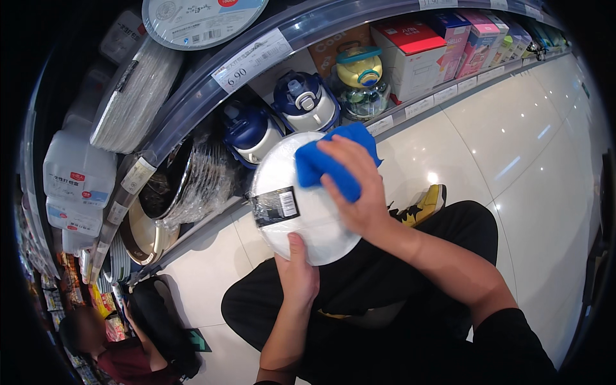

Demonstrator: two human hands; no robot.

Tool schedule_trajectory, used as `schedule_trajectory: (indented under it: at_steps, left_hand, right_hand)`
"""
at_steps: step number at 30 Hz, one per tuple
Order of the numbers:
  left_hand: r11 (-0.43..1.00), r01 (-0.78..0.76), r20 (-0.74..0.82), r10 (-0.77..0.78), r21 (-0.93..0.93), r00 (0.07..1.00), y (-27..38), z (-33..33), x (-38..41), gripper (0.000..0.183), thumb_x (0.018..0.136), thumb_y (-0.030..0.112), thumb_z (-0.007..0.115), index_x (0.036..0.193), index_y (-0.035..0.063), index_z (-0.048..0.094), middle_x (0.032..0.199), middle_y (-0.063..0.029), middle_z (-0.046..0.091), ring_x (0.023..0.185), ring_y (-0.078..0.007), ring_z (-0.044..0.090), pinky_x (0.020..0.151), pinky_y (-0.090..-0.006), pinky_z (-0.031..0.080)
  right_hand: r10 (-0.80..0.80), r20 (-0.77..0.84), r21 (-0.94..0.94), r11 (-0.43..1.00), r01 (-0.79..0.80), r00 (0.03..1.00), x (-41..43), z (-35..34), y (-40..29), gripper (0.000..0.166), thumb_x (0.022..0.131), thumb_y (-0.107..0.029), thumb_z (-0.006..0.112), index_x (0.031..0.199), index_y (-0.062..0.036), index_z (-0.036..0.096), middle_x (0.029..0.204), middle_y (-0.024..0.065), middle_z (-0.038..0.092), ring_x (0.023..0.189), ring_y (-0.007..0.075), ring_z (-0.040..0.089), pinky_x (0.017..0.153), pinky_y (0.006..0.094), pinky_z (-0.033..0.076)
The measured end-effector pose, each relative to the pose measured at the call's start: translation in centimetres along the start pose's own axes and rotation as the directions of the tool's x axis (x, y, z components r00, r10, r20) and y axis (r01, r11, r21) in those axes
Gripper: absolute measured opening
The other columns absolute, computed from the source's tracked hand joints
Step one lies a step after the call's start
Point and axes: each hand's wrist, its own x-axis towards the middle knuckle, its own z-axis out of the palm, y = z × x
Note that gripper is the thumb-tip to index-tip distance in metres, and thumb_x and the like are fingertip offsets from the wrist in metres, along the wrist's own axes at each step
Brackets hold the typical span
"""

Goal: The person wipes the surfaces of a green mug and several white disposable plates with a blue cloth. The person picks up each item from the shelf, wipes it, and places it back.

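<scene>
A round white pack (317, 226) in clear plastic wrap, with a black barcode label (275, 207) at its left, is tilted up above my lap. My left hand (298, 272) grips its lower edge, thumb on the upper face and fingers hidden beneath. In my right hand (358, 187) is a folded blue cloth (332, 161), pressed against the upper right of the pack's face. Part of the cloth sticks out past the pack's rim. Just beyond the pack, two blue-and-white bottles (305, 101) stand on the low shelf.
Plastic-wrapped bowls (197, 178) and a beige basin (144, 231) sit on the shelf at left. Disposable food containers (79, 168) fill the shelf above. Boxed goods (414, 57) line the right. A person (130, 353) crouches at lower left on the tiled floor (544, 192).
</scene>
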Motion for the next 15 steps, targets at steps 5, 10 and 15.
schedule_trajectory:
  at_steps: [5,10,15]
  left_hand:
    - [0.997,-0.047,-0.041,0.045,-0.060,0.998,0.9,-0.1,0.6,0.061,0.106,0.039,0.044,0.151,0.0031,0.026,0.150,-0.0162,0.042,0.137,-0.0295,0.044,0.113,-0.0449,0.037]
    - [0.988,-0.153,0.002,0.153,0.000,0.988,0.9,-0.8,0.3,0.064,0.105,0.042,0.043,0.152,0.0032,0.024,0.152,-0.0165,0.038,0.138,-0.0304,0.042,0.115,-0.0462,0.034]
    - [0.989,-0.147,0.022,0.148,-0.022,0.989,1.0,-1.9,0.7,0.067,0.105,0.044,0.043,0.152,0.0023,0.023,0.153,-0.0164,0.037,0.139,-0.0315,0.040,0.115,-0.0471,0.033]
  right_hand:
    - [0.008,0.118,-0.105,0.994,0.005,0.993,-0.9,0.6,-1.2,0.049,0.088,-0.016,0.070,0.136,-0.0132,0.058,0.138,0.0144,0.053,0.133,0.0410,0.045,0.109,0.0500,0.036]
    - [0.275,-0.057,0.273,0.929,-0.250,0.960,0.2,0.8,0.3,0.045,0.095,-0.021,0.064,0.137,-0.0062,0.055,0.138,0.0200,0.052,0.129,0.0365,0.049,0.106,0.0423,0.040]
    - [0.710,0.039,0.522,0.585,-0.620,0.703,1.3,0.1,2.3,0.048,0.098,-0.032,0.063,0.132,0.0016,0.054,0.121,0.0122,0.064,0.109,0.0201,0.060,0.097,0.0313,0.046]
